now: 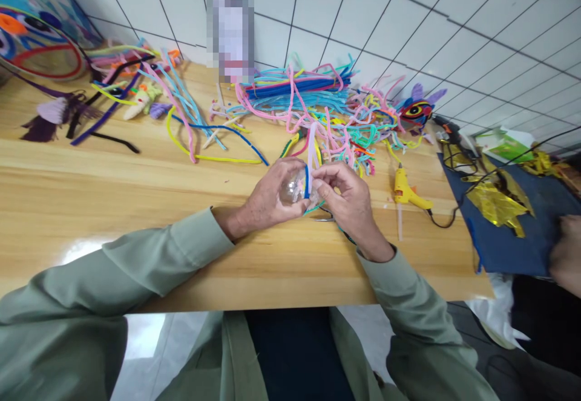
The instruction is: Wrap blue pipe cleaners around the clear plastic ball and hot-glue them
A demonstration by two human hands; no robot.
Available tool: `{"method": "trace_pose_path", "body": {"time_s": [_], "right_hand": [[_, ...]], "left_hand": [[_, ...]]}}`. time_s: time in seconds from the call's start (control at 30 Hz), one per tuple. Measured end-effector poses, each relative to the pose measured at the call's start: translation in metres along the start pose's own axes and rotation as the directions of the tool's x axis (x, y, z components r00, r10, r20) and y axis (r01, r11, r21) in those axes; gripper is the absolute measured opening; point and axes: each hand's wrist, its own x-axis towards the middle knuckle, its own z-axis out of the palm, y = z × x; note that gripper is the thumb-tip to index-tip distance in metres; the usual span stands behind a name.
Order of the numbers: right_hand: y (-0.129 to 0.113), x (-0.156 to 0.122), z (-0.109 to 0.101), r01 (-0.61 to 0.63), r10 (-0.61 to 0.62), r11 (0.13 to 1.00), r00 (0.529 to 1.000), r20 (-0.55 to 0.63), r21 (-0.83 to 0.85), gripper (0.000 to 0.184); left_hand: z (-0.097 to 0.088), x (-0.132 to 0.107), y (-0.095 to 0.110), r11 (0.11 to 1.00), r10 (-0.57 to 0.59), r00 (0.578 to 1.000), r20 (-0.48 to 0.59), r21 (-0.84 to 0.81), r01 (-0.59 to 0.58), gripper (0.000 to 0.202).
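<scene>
My left hand (267,198) is closed around a clear plastic ball (294,188) held just above the wooden table (113,195). A blue pipe cleaner (307,182) runs over the ball's right side. My right hand (347,198) pinches that pipe cleaner against the ball, with a white pipe cleaner (311,147) rising from between the two hands. A pair of scissors (323,216) lies partly hidden under my right hand.
A big heap of coloured pipe cleaners (313,107) lies behind my hands. A yellow glue gun (405,192) rests to the right. Loose pipe cleaners and small figures (140,100) sit at the back left. Another person's hand (567,256) touches a dark blue cloth (512,241) with gold foil.
</scene>
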Motion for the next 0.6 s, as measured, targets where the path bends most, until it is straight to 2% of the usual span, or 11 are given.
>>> {"method": "trace_pose_path", "body": {"time_s": [0.17, 0.27, 0.4, 0.6], "right_hand": [[-0.001, -0.006, -0.007, 0.171, -0.184, 0.968, 0.982, -0.053, -0.181, 0.016], [-0.001, -0.01, -0.006, 0.266, -0.286, 0.926, 0.957, -0.04, -0.268, 0.022], [0.002, -0.012, -0.004, 0.309, -0.321, 0.898, 0.947, 0.012, -0.315, 0.026], [0.008, -0.01, -0.004, 0.341, -0.343, 0.891, 0.938, 0.047, -0.3, 0.033]], "left_hand": [[0.001, -0.001, -0.001, 0.999, -0.032, 0.999, 0.003, 0.008, 0.032, 0.064], [0.001, -0.001, -0.001, 0.999, -0.041, 0.999, 0.005, -0.009, 0.041, 0.065], [0.0, 0.0, 0.0, 0.999, -0.037, 0.999, 0.007, 0.001, 0.037, 0.063], [-0.002, 0.001, 0.002, 0.999, 0.008, 1.0, 0.015, 0.031, -0.009, 0.06]]}}
